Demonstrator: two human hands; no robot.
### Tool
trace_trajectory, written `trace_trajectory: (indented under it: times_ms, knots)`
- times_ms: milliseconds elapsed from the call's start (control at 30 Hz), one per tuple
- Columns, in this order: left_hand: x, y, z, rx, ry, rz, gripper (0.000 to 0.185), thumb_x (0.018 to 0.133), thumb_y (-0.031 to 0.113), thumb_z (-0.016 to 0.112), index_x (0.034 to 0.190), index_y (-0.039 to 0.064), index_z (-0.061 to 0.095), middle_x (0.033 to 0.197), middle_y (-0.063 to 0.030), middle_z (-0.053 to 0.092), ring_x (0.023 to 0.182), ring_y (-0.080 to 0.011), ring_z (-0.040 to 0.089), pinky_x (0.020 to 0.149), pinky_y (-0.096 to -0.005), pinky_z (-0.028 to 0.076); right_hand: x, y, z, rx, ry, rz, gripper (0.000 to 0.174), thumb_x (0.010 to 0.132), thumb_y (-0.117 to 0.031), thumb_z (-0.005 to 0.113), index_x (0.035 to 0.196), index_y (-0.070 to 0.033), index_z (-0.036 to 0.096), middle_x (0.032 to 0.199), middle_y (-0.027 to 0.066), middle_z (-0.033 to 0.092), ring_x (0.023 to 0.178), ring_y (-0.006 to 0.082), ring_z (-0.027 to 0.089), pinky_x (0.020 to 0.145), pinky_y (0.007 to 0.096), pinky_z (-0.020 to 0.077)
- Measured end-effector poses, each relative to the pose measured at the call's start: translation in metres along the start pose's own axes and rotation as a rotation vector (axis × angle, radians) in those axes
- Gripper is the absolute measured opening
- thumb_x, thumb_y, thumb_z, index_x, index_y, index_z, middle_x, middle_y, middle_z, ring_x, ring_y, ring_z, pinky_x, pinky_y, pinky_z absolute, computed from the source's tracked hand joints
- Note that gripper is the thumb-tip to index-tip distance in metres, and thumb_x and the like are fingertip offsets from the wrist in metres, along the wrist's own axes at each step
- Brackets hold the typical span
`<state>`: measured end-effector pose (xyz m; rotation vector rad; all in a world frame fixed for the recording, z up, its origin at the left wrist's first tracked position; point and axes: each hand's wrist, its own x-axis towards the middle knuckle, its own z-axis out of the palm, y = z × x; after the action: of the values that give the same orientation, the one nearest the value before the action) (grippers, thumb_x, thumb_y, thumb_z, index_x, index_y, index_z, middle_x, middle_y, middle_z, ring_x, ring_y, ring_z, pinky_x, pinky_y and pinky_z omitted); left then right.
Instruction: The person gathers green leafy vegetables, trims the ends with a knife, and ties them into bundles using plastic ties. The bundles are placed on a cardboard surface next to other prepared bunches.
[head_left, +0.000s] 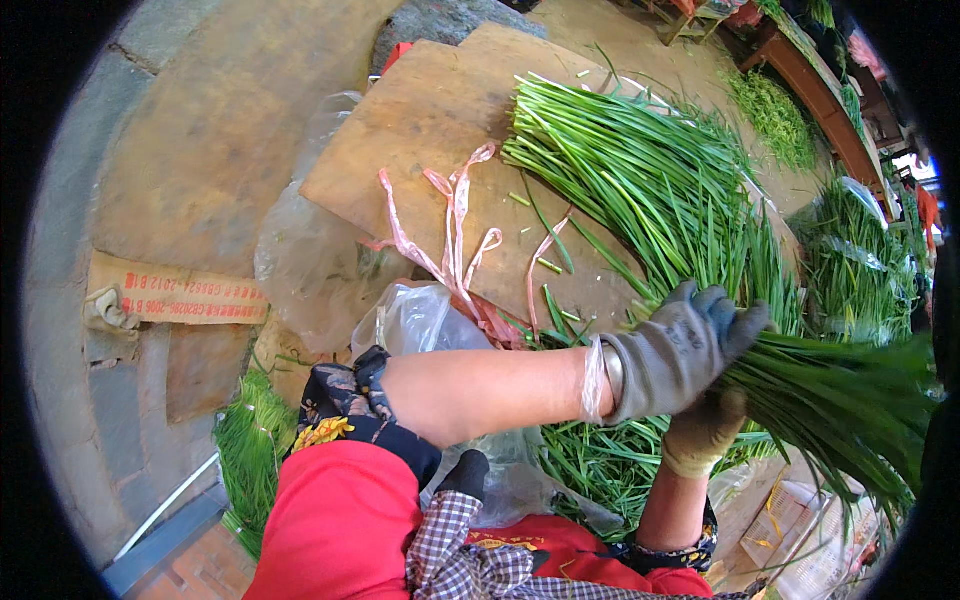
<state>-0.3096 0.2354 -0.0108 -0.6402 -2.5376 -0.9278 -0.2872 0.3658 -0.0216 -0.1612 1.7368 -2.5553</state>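
Note:
My left hand (675, 356), in a grey knit glove with darker fingertips, is closed around a bunch of long green garlic chives (832, 397) whose leaves fan out to the right. Just beneath it my right hand (705, 431), in a beige glove, also grips the bunch; its fingers are partly hidden. A large heap of chives (637, 172) lies on a wooden board (420, 142), cut ends toward the upper left. Pink plastic strips (454, 225) lie on the board left of the heap. Loose green leaves (607, 457) lie below my left forearm.
Clear plastic bags (307, 255) hang by the board's left edge. More chives stand in a bundle (862, 262) at the right and lie at the lower left (255, 442). A wooden bench (817, 97) is at the upper right; printed boxes or crates (795, 525) are at the lower right.

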Motion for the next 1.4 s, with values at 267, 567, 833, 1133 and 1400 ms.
trace_trajectory:
  times_ms: [267, 567, 833, 1133, 1400]
  knots:
    - [0.044, -0.056, -0.086, 0.613, 0.168, 0.113, 0.046, 0.090, 0.027, 0.053, 0.133, 0.009, 0.052, 0.091, -0.0036, 0.062, 0.088, -0.0228, 0.061, 0.085, -0.0509, 0.044, 0.067, 0.016, 0.063, 0.184, -0.183, 0.084, 0.087, 0.093, -0.055, 0.059, 0.159, -0.012, 0.024, 0.160, 0.0089, 0.034, 0.146, 0.0266, 0.033, 0.122, 0.0477, 0.0187]
    - [0.054, -0.233, -0.061, 0.670, -0.010, -0.053, 0.026, 0.089, 0.014, 0.054, 0.111, 0.016, 0.067, 0.095, -0.0091, 0.071, 0.089, -0.0280, 0.070, 0.076, -0.0436, 0.052, 0.140, 0.060, 0.069, -0.483, -0.201, 0.216, 0.035, 0.098, -0.016, 0.060, 0.129, 0.002, 0.061, 0.115, 0.0127, 0.069, 0.101, 0.0201, 0.067, 0.094, 0.0342, 0.0528]
    - [0.073, -0.263, -0.048, 0.561, -0.205, -0.184, 0.026, 0.088, 0.014, 0.056, 0.112, 0.011, 0.066, 0.106, -0.0109, 0.072, 0.100, -0.0285, 0.069, 0.088, -0.0444, 0.052, 0.149, 0.065, 0.021, -1.141, -0.348, -0.265, 0.018, 0.088, -0.007, 0.068, 0.106, -0.008, 0.072, 0.099, 0.0107, 0.071, 0.089, 0.0262, 0.068, 0.078, 0.0339, 0.0537]
    - [0.058, -0.255, -0.047, 0.617, -0.150, -0.144, 0.031, 0.081, 0.015, 0.056, 0.112, 0.011, 0.061, 0.116, -0.0135, 0.066, 0.110, -0.0294, 0.063, 0.092, -0.0463, 0.047, 0.173, 0.094, 0.040, -1.767, -0.449, -0.229, 0.025, 0.086, -0.031, 0.067, 0.103, -0.014, 0.068, 0.101, 0.0144, 0.066, 0.096, 0.0387, 0.064, 0.081, 0.0490, 0.0519]
    - [0.051, -0.256, -0.042, 0.666, -0.043, -0.104, 0.029, 0.086, 0.015, 0.055, 0.114, 0.017, 0.066, 0.097, -0.0078, 0.070, 0.089, -0.0278, 0.069, 0.075, -0.0463, 0.050, 0.146, 0.073, 0.025, -1.329, -0.372, -0.367, 0.016, 0.089, -0.012, 0.067, 0.104, -0.009, 0.069, 0.102, 0.0147, 0.068, 0.091, 0.0373, 0.065, 0.077, 0.0433, 0.0524]
